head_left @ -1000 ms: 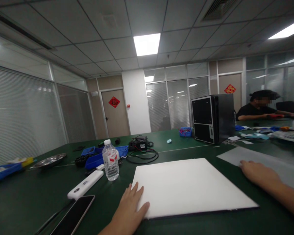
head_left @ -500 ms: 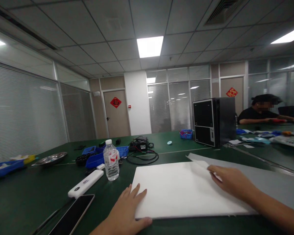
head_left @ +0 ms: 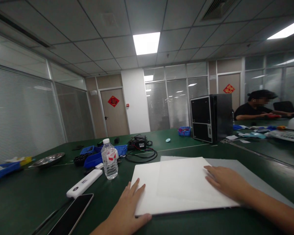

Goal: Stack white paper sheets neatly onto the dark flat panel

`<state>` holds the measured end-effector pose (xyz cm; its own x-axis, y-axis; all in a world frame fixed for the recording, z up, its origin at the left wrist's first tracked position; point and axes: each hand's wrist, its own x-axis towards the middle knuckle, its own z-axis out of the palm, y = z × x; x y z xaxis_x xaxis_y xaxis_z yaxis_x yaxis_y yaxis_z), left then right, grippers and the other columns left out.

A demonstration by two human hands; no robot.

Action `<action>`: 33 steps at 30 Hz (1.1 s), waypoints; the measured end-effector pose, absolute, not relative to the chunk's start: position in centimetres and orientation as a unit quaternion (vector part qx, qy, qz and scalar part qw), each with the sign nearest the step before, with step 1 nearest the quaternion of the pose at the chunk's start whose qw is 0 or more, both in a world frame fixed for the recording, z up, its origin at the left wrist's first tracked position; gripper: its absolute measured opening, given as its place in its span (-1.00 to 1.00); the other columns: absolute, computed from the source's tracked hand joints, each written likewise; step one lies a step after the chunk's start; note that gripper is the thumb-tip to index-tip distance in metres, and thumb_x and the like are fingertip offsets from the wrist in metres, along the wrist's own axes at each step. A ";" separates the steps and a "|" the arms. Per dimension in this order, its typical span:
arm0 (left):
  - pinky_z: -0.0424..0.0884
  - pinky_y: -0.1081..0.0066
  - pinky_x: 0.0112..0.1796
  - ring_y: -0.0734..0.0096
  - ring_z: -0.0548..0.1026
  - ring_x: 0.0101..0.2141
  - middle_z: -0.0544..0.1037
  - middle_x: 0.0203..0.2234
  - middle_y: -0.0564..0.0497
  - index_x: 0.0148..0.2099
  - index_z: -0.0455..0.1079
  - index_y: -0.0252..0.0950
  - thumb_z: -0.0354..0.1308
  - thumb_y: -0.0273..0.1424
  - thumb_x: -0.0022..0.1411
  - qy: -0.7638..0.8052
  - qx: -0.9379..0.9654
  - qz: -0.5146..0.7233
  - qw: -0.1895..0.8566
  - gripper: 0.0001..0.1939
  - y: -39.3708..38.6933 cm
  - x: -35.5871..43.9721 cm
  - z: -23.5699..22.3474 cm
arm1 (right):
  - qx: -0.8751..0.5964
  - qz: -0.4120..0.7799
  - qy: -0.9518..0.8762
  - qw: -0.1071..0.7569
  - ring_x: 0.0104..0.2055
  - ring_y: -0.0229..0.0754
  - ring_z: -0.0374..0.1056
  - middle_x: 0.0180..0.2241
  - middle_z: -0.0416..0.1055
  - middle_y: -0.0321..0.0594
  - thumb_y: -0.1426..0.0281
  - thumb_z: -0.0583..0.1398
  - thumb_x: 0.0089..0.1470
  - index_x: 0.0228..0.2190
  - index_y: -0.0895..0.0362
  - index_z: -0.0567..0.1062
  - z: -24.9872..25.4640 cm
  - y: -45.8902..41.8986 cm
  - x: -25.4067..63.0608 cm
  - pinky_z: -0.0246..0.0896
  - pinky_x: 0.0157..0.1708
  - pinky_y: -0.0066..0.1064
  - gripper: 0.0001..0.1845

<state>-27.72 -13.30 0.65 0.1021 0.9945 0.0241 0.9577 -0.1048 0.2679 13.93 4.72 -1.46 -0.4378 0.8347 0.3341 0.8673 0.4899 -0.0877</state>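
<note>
Your left hand [head_left: 127, 209] is open, fingers spread, lying on the left edge of the white board [head_left: 147, 186], thumb by its near left corner. Board is flat on the green counter [head_left: 46, 186], toward the counter's near side. Your right hand [head_left: 229, 182] is on the translucent sheet [head_left: 186, 179], fingers stretched out; can't tell if they pinch it. Sheet covers much of the board and runs past the board's far and right edges onto the counter. To the board's left: upright water bottle [head_left: 109, 161], then a white device [head_left: 84, 184] with a black phone [head_left: 71, 215] just beside it, nearer you. Blue trays [head_left: 93, 159] sit behind the bottle, black cables [head_left: 143, 156] to the right of them. Shiny metal dish [head_left: 47, 160] lies toward the counter's left edge. Dark computer tower [head_left: 203, 119] stands toward the far edge, small blue basket [head_left: 184, 131] just left of it. Another person [head_left: 247, 111] sits far right.
</note>
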 end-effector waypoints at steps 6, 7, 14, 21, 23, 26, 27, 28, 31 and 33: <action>-0.14 -0.08 0.35 -0.18 -0.22 0.41 -0.17 0.46 -0.08 0.47 0.01 -0.17 0.16 0.22 0.14 0.665 0.731 0.109 0.103 0.01 -13.2 -27.8 0.4 | -0.412 0.060 -0.888 0.195 0.29 0.11 0.20 0.30 0.23 -0.11 -0.11 -0.03 0.29 0.32 0.00 0.25 -1.0 3.5 12.8 0.10 0.28 0.04 -0.26; -0.13 -0.07 0.35 -0.18 -0.22 0.41 -0.17 0.46 -0.08 0.47 0.01 -0.17 0.15 0.22 0.15 0.665 0.732 0.106 0.103 0.00 -13.2 -27.8 0.4 | -0.409 0.052 -0.888 0.203 0.31 0.12 0.17 0.31 0.21 -0.12 -0.12 -0.03 0.28 0.32 0.01 0.25 -0.8 3.2 12.5 0.04 0.31 0.07 -0.26; -0.10 -0.10 0.35 -0.20 -0.20 0.41 -0.15 0.47 -0.06 0.46 0.05 -0.13 0.13 0.22 0.17 0.658 0.739 0.108 0.092 -0.04 -13.1 -27.8 0.3 | -0.400 0.031 -0.903 0.155 0.13 0.12 0.37 0.09 0.47 -0.01 -0.09 -0.11 0.33 0.04 0.12 0.57 -0.4 2.7 11.7 0.24 0.17 0.04 -0.28; -0.08 -0.14 0.34 -0.22 -0.16 0.41 0.01 0.45 -0.05 0.42 0.15 -0.10 0.16 0.22 0.14 0.660 0.736 0.117 0.096 -0.08 -13.2 -27.8 0.3 | -0.316 0.143 -0.930 0.120 0.39 0.09 0.02 0.33 0.17 -0.20 -0.07 0.02 0.30 0.28 -0.09 0.32 0.1 1.6 11.9 -0.07 0.36 0.07 -0.36; -0.08 -0.15 0.34 -0.22 -0.15 0.41 0.06 0.43 -0.05 0.40 0.19 -0.09 0.17 0.21 0.15 0.660 0.735 0.118 0.098 -0.11 -13.2 -27.8 0.4 | -0.297 0.167 -0.934 0.104 0.41 0.09 -0.05 0.37 0.09 -0.24 -0.06 0.04 0.30 0.32 -0.15 0.22 0.3 1.3 12.1 -0.13 0.37 0.10 -0.35; -0.09 -0.17 0.34 -0.23 -0.16 0.41 0.05 0.44 -0.04 0.40 0.19 -0.07 0.20 0.17 0.14 0.657 0.737 0.122 0.103 -0.12 -13.3 -27.8 0.6 | -0.274 0.190 -0.938 0.099 0.42 0.13 -0.09 0.39 0.04 -0.24 -0.05 0.08 0.28 0.33 -0.18 0.18 0.4 1.0 12.2 -0.18 0.37 0.16 -0.33; -0.09 -0.18 0.34 -0.24 -0.16 0.40 0.05 0.44 -0.04 0.40 0.19 -0.06 0.22 0.16 0.12 0.655 0.738 0.123 0.106 -0.12 -13.4 -27.8 0.6 | -0.266 0.192 -0.940 0.097 0.43 0.14 -0.11 0.39 0.02 -0.24 -0.05 0.10 0.27 0.33 -0.19 0.18 0.4 0.9 12.1 -0.20 0.37 0.18 -0.32; -0.10 -0.18 0.34 -0.25 -0.16 0.40 0.05 0.44 -0.04 0.40 0.19 -0.05 0.23 0.16 0.11 0.654 0.738 0.124 0.110 -0.11 -13.5 -27.8 0.7 | -0.259 0.191 -0.942 0.095 0.43 0.15 -0.13 0.40 0.00 -0.24 -0.05 0.12 0.25 0.33 -0.19 0.18 0.4 0.8 12.0 -0.23 0.37 0.20 -0.31; -0.11 -0.19 0.34 -0.25 -0.17 0.41 0.05 0.44 -0.04 0.40 0.19 -0.05 0.23 0.17 0.11 0.654 0.736 0.126 0.117 -0.10 -13.6 -27.8 0.8 | -0.253 0.188 -0.945 0.089 0.44 0.17 -0.16 0.41 -0.04 -0.23 -0.05 0.15 0.23 0.34 -0.21 0.17 0.6 0.4 11.6 -0.27 0.37 0.23 -0.28; -0.12 -0.17 0.34 -0.24 -0.18 0.41 0.05 0.44 -0.04 0.40 0.19 -0.06 0.20 0.18 0.13 0.656 0.736 0.125 0.116 -0.12 -13.5 -27.8 0.7 | -0.259 0.185 -0.945 0.078 0.44 0.16 -0.16 0.41 -0.04 -0.22 -0.05 0.13 0.25 0.34 -0.21 0.16 0.9 0.1 11.4 -0.26 0.37 0.22 -0.30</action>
